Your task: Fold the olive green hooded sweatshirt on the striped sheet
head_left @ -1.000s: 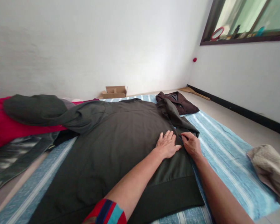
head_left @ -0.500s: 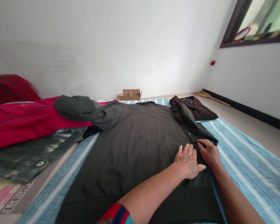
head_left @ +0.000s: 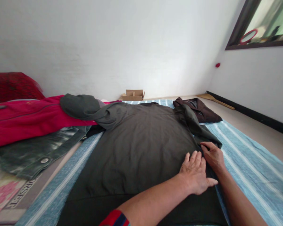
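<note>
The dark grey-green cloth jacket (head_left: 136,150) lies spread under the left fingers (head_left: 197,158) and extends to their left and beyond them. The left hand (head_left: 194,174) rests palm down near its side edge, the fingers straight and released, the thumb (head_left: 212,181) stretched apart. The right hand (head_left: 213,157) is just beside, at the same edge, with bent fingers (head_left: 207,145); whether they pinch the fabric, I cannot tell. Under the jacket, and showing to the right of the fingers, is a light blue cloth with white stripes (head_left: 250,157). Beyond the right fingers lies a folded dark brown garment (head_left: 208,113). Well to the left of the fingers, one jacket sleeve (head_left: 80,107) lies over a bright red garment (head_left: 35,117). Farther beyond the fingers, an open brown cardboard box (head_left: 135,98) stands near the white wall (head_left: 132,47).
</note>
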`<state>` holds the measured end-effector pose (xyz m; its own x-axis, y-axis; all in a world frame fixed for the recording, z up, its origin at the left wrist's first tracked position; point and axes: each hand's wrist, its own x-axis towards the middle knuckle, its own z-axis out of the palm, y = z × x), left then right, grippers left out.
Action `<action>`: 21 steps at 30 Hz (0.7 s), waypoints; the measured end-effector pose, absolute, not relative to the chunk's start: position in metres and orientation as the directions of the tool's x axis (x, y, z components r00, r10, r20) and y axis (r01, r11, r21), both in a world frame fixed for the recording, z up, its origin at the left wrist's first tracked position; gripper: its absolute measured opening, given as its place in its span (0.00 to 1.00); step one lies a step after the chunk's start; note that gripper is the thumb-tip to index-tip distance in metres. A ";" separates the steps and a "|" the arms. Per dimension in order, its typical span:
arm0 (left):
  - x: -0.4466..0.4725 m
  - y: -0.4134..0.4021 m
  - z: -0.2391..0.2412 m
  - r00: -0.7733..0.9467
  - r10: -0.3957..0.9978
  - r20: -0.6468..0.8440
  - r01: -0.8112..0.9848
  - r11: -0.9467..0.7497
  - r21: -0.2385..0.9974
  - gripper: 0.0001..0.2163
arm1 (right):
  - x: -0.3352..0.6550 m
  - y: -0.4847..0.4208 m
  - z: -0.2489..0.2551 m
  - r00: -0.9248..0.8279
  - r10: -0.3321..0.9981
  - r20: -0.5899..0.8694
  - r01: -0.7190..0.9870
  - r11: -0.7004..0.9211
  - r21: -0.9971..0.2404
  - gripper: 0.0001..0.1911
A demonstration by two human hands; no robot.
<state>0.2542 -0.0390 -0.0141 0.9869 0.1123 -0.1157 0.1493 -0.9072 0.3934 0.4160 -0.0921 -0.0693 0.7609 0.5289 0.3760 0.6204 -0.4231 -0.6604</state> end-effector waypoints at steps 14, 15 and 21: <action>0.241 -0.047 -0.021 0.993 0.094 -0.076 0.119 -0.878 0.463 0.41 | 0.418 -0.091 -0.071 0.747 0.524 0.409 0.639 -0.397 -0.659 0.18; 0.242 -0.047 -0.021 0.993 0.097 -0.074 0.121 -0.878 0.464 0.41 | 0.418 -0.091 -0.071 0.748 0.524 0.407 0.638 -0.397 -0.660 0.18; 0.241 -0.047 -0.020 0.992 0.106 -0.068 0.126 -0.872 0.472 0.41 | 0.417 -0.091 -0.070 0.749 0.526 0.402 0.634 -0.394 -0.665 0.18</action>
<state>0.2405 -0.0473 -0.0196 0.9920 0.1062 -0.0675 0.1256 -0.8724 0.4724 0.4173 -0.0913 -0.0697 0.7493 0.5259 0.4024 0.6341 -0.3943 -0.6652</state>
